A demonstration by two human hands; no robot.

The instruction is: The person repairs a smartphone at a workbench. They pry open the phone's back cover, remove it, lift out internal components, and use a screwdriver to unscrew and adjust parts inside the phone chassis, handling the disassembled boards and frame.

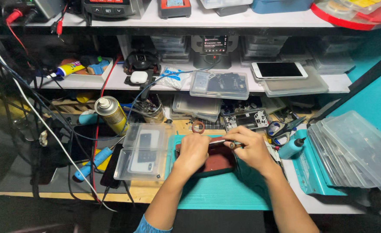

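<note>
A dark reddish phone [218, 162] lies flat on a teal work mat [225, 192]. My left hand [192, 151] rests on its left end, fingers curled down over it. My right hand [250, 148] is closed around a thin metal tool [218, 141] that lies across the phone's top edge. The two hands nearly meet above the phone. Much of the phone is hidden beneath them.
An open clear plastic case [142, 152] with phone parts sits left of the mat, a yellow spray can [111, 114] behind it. A tape ring [198, 127], a phone frame [247, 119], a small teal bottle [291, 148] and stacked clear boxes [354, 149] lie around. Cables hang at left.
</note>
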